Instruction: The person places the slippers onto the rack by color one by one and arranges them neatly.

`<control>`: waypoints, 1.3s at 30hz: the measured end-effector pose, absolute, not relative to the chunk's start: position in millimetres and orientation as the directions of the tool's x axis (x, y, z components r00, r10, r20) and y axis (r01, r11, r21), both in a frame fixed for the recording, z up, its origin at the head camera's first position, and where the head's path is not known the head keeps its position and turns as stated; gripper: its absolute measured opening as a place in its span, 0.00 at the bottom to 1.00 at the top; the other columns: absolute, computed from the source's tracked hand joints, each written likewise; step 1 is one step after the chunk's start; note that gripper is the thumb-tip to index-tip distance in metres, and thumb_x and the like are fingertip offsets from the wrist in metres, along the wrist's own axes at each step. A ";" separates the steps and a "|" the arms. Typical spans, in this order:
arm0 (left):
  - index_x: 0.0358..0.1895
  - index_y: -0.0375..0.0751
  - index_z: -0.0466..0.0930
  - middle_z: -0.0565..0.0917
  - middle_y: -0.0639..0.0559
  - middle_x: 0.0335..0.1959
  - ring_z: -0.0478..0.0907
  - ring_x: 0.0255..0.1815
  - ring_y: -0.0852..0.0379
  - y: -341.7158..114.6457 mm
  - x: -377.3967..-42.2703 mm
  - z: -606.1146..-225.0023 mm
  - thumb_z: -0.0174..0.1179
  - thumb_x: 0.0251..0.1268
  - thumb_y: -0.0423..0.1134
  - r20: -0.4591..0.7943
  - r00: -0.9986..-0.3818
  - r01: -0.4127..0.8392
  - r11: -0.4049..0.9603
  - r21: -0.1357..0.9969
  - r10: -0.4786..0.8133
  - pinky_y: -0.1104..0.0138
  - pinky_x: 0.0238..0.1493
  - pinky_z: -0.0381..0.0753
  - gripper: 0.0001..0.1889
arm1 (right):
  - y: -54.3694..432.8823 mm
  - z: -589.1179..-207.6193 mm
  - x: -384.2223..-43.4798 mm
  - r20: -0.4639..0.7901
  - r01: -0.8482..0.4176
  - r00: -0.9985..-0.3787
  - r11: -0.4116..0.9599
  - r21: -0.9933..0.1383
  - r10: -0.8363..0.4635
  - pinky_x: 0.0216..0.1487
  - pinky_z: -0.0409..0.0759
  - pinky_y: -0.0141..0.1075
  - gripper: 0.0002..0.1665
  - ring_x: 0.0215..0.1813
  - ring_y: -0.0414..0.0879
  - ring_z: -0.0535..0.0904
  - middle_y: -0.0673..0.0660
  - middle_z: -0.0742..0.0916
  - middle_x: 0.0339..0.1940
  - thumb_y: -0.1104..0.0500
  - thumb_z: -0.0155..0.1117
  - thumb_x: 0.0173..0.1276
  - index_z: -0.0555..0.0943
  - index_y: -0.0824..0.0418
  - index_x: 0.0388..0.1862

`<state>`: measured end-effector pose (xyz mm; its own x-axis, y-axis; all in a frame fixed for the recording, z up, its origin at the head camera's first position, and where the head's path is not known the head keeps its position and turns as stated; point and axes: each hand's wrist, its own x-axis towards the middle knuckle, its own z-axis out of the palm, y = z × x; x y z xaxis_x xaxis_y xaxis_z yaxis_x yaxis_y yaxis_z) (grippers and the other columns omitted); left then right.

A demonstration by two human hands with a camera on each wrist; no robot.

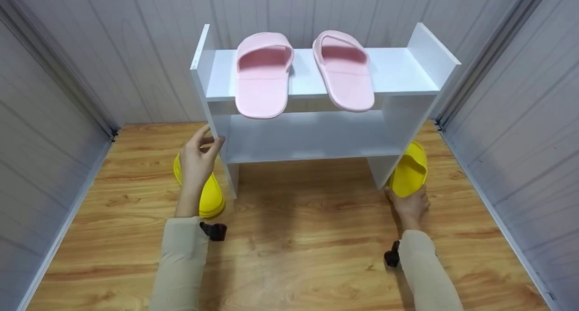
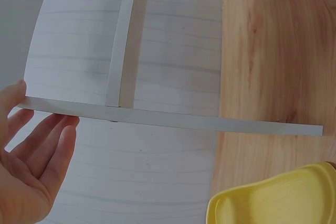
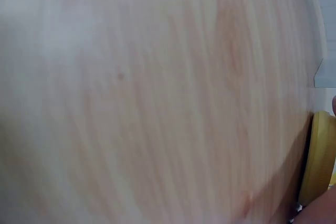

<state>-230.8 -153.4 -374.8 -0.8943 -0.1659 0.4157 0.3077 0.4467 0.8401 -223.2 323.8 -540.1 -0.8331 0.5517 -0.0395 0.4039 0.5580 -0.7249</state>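
Note:
A white two-tier shoe rack (image 1: 312,134) stands against the back wall. My left hand (image 1: 198,159) pinches the front edge of its left side panel (image 2: 173,119), thumb on the inner face and fingers outside. My right hand (image 1: 411,207) grips the heel end of a yellow slipper (image 1: 409,170) just outside the rack's right side, toe pointing to the back. The right wrist view shows only a slice of this slipper (image 3: 319,156) at its right edge. Another yellow slipper (image 1: 211,198) lies on the floor beneath my left wrist, partly hidden by it.
Two pink slippers, one on the left (image 1: 262,91) and one on the right (image 1: 348,82), sit on the top shelf, heels overhanging its front edge. Grey panel walls (image 1: 520,98) close in the left, right and back. The floor (image 1: 289,256) is wood-patterned.

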 end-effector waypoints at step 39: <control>0.54 0.39 0.73 0.79 0.41 0.43 0.78 0.38 0.51 -153.5 -230.9 -374.6 0.58 0.58 0.38 0.433 -0.885 0.321 0.448 0.834 -0.171 0.59 0.38 0.77 0.19 | 355.7 -529.7 -198.7 0.006 0.339 -0.790 0.446 -0.829 0.613 0.56 0.58 0.46 0.50 0.54 0.55 0.61 0.65 0.65 0.55 0.41 0.62 0.52 0.51 0.67 0.64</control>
